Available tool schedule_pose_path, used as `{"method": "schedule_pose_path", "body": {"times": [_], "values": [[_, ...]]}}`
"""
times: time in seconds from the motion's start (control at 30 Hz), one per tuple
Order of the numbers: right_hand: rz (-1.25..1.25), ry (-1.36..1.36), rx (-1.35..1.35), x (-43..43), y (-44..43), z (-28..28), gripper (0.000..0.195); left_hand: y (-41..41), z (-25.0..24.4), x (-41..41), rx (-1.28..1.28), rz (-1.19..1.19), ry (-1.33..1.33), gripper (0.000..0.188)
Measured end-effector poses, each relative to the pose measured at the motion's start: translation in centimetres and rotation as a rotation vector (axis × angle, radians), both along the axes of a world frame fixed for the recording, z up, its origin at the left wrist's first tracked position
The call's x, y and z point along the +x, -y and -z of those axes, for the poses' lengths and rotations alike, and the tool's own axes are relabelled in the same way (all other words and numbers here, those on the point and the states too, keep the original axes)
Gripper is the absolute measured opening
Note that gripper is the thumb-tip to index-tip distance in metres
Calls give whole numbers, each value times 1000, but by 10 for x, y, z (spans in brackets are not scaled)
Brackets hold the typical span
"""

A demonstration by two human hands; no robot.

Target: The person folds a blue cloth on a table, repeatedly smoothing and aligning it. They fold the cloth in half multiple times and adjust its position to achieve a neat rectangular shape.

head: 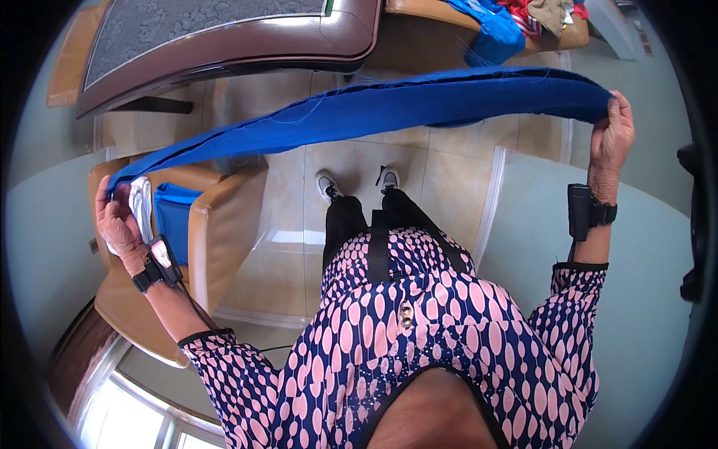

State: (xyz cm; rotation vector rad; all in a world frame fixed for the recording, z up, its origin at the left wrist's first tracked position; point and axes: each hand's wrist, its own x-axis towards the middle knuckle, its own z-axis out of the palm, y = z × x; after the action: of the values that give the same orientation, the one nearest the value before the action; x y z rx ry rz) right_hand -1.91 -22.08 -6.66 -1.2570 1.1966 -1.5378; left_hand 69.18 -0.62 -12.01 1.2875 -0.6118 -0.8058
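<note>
A long blue cloth [359, 115] with frayed edges is stretched between my raised hands, and it looks folded lengthwise, with a dark gap along its upper edge. Its left end is pinched in my left hand [119, 219], beside the tan armchair. My right hand [614, 126] grips the other end between thumb and fingers, at the far right near the pale wall. Each wrist wears a strapped black device. Under the cloth's left end, a folded white cloth [141, 207] and a folded blue fabric item [173, 224] rest in the armchair.
The tan armchair [224, 224] stands at my left. Ahead is a dark wooden table [336, 39] with a grey patterned top. Blue, red and beige clothes [505, 28] lie on a tan seat [415, 8] at the far side. Tiled floor [364, 157] shows around my shoes.
</note>
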Motion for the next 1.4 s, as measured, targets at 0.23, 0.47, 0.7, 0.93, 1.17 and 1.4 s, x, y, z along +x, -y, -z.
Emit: {"method": "schedule_pose_path", "body": {"times": [0.23,0.47,0.7,0.93,1.17,1.4], "values": [[-80,46,-101,6,-1,-27,14,15,-11,-26,-101,-302,481,25],[-65,-61,-169,-14,17,-27,17,35,-31,1,-55,-440,550,20],[150,-389,-315,-13,15,-27,18,47,-68,0,-72,-449,747,22],[191,-942,-402,3,-9,-49,16,47,-97,3,-132,-523,745,22],[146,-748,-125,-3,-58,-61,13,21,-139,-31,-231,-740,745,24],[-87,-332,4,16,-90,-68,11,13,-122,-37,-177,-790,667,24]]}}
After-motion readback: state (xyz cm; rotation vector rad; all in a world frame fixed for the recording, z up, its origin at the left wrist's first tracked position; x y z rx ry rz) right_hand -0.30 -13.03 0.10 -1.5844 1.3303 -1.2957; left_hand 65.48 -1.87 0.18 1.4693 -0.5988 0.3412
